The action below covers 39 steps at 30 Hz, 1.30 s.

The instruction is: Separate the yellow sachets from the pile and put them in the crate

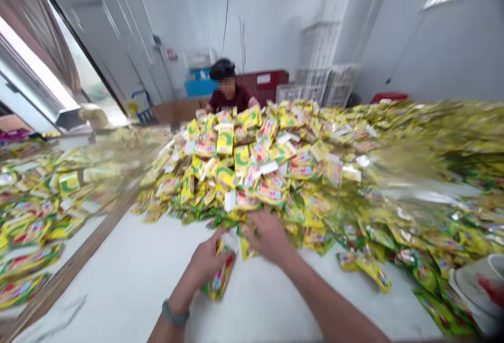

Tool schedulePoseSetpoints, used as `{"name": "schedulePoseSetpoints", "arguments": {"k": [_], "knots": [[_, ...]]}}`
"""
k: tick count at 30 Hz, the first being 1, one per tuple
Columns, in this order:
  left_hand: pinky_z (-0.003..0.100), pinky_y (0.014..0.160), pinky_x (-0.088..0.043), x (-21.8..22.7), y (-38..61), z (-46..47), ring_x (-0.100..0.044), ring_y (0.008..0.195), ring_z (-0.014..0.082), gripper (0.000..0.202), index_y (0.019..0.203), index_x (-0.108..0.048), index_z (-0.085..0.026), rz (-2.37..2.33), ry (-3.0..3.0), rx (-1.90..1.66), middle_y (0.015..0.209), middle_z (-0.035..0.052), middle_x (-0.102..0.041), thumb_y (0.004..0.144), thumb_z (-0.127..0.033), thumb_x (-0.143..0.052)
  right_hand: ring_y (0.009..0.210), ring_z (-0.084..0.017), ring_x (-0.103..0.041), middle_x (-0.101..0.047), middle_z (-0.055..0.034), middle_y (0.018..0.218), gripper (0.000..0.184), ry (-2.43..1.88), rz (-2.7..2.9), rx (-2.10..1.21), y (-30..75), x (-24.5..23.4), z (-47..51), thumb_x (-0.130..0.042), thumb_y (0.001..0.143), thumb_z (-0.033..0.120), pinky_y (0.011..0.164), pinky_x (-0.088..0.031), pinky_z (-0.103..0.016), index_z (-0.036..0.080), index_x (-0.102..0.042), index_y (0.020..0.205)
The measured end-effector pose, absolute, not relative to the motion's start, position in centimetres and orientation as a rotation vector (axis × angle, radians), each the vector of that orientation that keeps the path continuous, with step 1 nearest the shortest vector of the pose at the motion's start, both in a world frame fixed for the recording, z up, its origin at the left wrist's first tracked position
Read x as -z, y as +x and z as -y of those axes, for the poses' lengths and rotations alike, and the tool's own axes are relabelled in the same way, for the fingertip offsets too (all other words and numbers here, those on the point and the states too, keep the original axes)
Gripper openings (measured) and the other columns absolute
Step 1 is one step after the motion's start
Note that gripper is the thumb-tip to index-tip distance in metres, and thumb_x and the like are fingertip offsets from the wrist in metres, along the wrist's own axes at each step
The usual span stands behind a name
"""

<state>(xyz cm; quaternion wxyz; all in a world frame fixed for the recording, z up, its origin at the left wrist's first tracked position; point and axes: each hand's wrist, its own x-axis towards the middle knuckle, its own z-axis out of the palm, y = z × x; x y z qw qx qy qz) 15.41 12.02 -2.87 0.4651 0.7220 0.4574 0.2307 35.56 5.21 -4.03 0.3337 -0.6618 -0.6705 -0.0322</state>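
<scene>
My left hand point(207, 259) is closed around a small yellow carton point(222, 277) with red and green print, held tilted just above or on the white tabletop. A white flap sticks up at the carton's top end. Beside it, my right hand point(270, 235) reaches to the near edge of a large heap of yellow and green packets point(271, 190). Its fingers look apart and touch or hover over packets there; blur hides the exact contact. Just below those fingers, a yellow packet point(249, 248) lies on the table.
More packets point(425, 148) spread along the right side. A wooden strip point(79, 253) divides the white table point(129, 269) from packets point(31, 217) on the left. A white bucket point(478, 285) stands at lower right. Behind the heap sits a person point(232, 99) in a dark shirt.
</scene>
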Motion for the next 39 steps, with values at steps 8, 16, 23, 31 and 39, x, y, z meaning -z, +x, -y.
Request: {"name": "schedulePoseSetpoints", "arguments": {"k": [8, 16, 23, 31, 39], "knots": [[0.031, 0.089, -0.046, 3.9, 16.2, -12.8, -0.066, 0.102, 0.0259, 0.058, 0.125, -0.06, -0.025, -1.151, 2.008, -0.325, 0.107, 0.0017, -0.073, 0.067, -0.02, -0.057, 0.077, -0.024, -0.064, -0.07, -0.0067, 0.082, 0.03, -1.741, 1.641, 0.432, 35.0, 6.1, -7.1, -0.042, 0.082, 0.002, 0.069, -0.048, -0.035, 0.021, -0.064, 0.087], [0.036, 0.087, -0.048, 2.9, 16.2, -12.3, -0.062, 0.101, 0.0267, 0.03, 0.098, -0.074, -0.023, -1.256, 2.07, -0.73, 0.104, 0.0082, -0.069, 0.08, -0.039, -0.056, 0.064, -0.02, -0.062, -0.067, -0.0044, 0.071, 0.028, -1.529, 1.123, -0.16, 36.1, 3.4, -5.9, -0.043, 0.093, 0.037, 0.058, -0.046, -0.028, 0.02, -0.064, 0.084], [0.03, 0.073, -0.051, 2.7, 18.5, -11.4, -0.065, 0.08, 0.0204, 0.039, 0.101, -0.07, -0.015, -0.835, 1.457, -0.813, 0.087, 0.0055, -0.072, 0.075, -0.045, -0.07, 0.059, -0.015, -0.051, -0.058, -0.0007, 0.063, 0.035, -1.379, 1.104, -0.776, 33.5, 3.0, -5.6, -0.052, 0.085, 0.047, 0.054, -0.04, -0.025, 0.017, -0.061, 0.069], [0.027, 0.067, -0.05, 2.5, 18.9, -11.5, -0.064, 0.064, 0.0144, 0.035, 0.086, -0.066, -0.015, -0.815, 1.148, -0.88, 0.071, 0.0001, -0.069, 0.061, -0.031, -0.083, 0.066, -0.015, -0.057, -0.065, -0.0004, 0.074, 0.036, -1.195, 0.868, -1.073, 33.2, 3.4, -5.9, -0.074, 0.065, 0.045, 0.058, -0.046, -0.027, 0.019, -0.058, 0.083], [0.029, 0.066, -0.052, 2.6, 18.8, -11.7, -0.065, 0.061, 0.0143, 0.04, 0.087, -0.065, -0.013, -0.89, 1.123, -0.888, 0.068, 0.001, -0.07, 0.057, -0.03, -0.085, 0.058, -0.011, -0.05, -0.056, 0.0058, 0.064, 0.038, -1.199, 0.772, -0.917, 35.1, 2.5, -6.1, -0.079, 0.059, 0.04, 0.057, -0.043, -0.024, 0.021, -0.053, 0.081]]}}
